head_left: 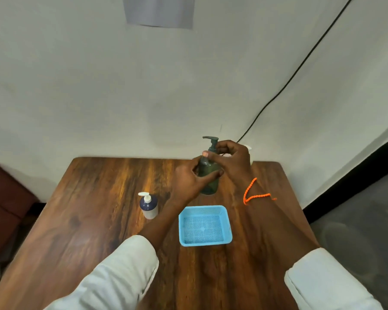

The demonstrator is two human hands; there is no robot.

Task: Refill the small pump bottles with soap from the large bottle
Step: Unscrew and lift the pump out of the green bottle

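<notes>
The green bottle is held upright at the far side of the table, between both hands. Whether its base touches the table cannot be told. Its body is gripped by the left hand, whose fingers are curled round the lower half from the left, with the thumb laid across the front. The collar below the pump head is pinched by the right hand, whose fingers are curled round the neck from the right. The pump head is seated on the neck, and its spout is pointed left.

An orange cord is worn on the right wrist. Both forearms are bare, and white sleeves are pushed up toward the elbows.

The white-pump bottle is stood upright on the table, left of the left forearm and well apart from the green bottle. Its upper part is dark and its lower part pale.

The blue basket is placed between the forearms, nearer the viewer than the green bottle. A mesh floor is seen inside it.

A white object is partly hidden behind the right hand at the table's far edge; what it is cannot be told. A black cable is run down the wall toward that spot.
</notes>
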